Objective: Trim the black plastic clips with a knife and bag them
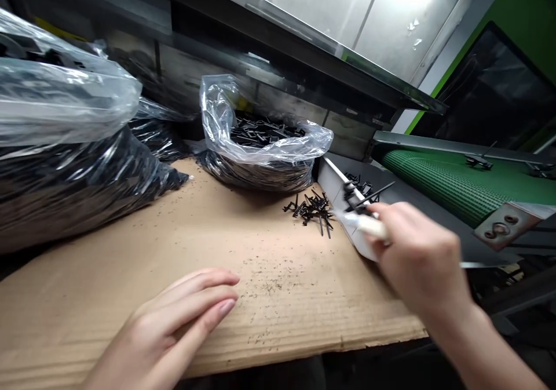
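Note:
My left hand (174,320) rests over the tan work surface (208,245), fingers stretched out and holding nothing. On the right, my right hand (417,251) is closed around a small tool with a pale handle (372,228); motion blur hides its tip. A black plastic part (358,200) with a thin stem is at my right fingertips, above the edge of a white bin (332,184); I cannot tell whether it is gripped or just released. More such parts lie inside the bin. Left of it, a small pile of black plastic parts (315,207) sits on the surface.
Behind the pile stands an open clear bag (264,161) full of black parts. A larger filled bag (78,170) takes up the left side. Small black crumbs (273,285) are scattered in front. A green conveyor belt (428,175) carrying a few parts runs at right. A metal shelf (304,25) overhangs the back.

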{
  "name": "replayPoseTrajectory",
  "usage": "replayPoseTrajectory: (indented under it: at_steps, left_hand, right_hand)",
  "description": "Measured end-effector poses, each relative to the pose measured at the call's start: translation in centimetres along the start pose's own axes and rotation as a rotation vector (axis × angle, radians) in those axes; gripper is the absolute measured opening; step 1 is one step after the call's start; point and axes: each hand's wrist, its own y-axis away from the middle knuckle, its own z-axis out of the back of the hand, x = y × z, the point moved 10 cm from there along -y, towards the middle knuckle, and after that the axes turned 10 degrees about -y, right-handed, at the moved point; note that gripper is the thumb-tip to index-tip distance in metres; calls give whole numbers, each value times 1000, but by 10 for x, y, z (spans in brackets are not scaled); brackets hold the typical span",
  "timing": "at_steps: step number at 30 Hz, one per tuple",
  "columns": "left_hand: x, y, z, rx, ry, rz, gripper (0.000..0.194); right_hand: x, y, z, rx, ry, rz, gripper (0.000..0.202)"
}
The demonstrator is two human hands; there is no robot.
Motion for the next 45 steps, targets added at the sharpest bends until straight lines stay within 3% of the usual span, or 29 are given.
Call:
replayPoseTrajectory:
  at_steps: [3,6,9,12,15,17,20,24,26,32,36,38,40,43,45]
  left_hand:
    - [-9,1,5,9,-32,-11,23]
    - [-6,7,12,-16,-122,3,30]
    - [-2,12,14,14,-193,-2,32]
    - [-1,5,8,59,-273,2,37]
    - [-6,-9,-12,160,-373,-8,44]
    - [-12,-18,-24,210,-400,-29,39]
    - [-18,-25,-33,232,-401,-50,31]
    - [-19,-23,-35,246,-399,-66,24]
    - [-19,-21,-36,249,-404,-78,24]
    - [-18,-19,-40,246,-456,-115,26]
    - [-17,-18,-41,230,-487,-156,29]
    - [-18,-19,-40,203,-516,-194,33]
    - [-17,-20,-40,170,-541,-230,40]
    - [-8,-21,-41,134,-532,-229,53]
    - [6,-21,-41,119,-526,-212,62]
  right_hand:
    - [87,4,-34,116,-168,160,25]
    - [131,10,-61,207,-357,165,20]
    - [132,16,-72,259,-579,95,7]
    - [102,16,-78,244,-689,-73,21]
    - [82,7,-93,255,-688,-216,33]
    - [85,-4,-107,302,-679,-250,39]
    - [105,-14,-121,387,-675,-250,24]
    - [132,-4,-126,531,-762,-200,17]
    - [123,4,-131,585,-830,-260,16]
    - [47,26,-181,755,-1065,-661,26]
    - [27,32,-195,752,-1162,-797,26]
    - [17,23,-187,649,-1182,-819,27]
    - [-2,7,-165,483,-1166,-809,28]
    - [-38,-12,-115,268,-1066,-758,33]
    - [-68,-13,-83,220,-938,-734,37]
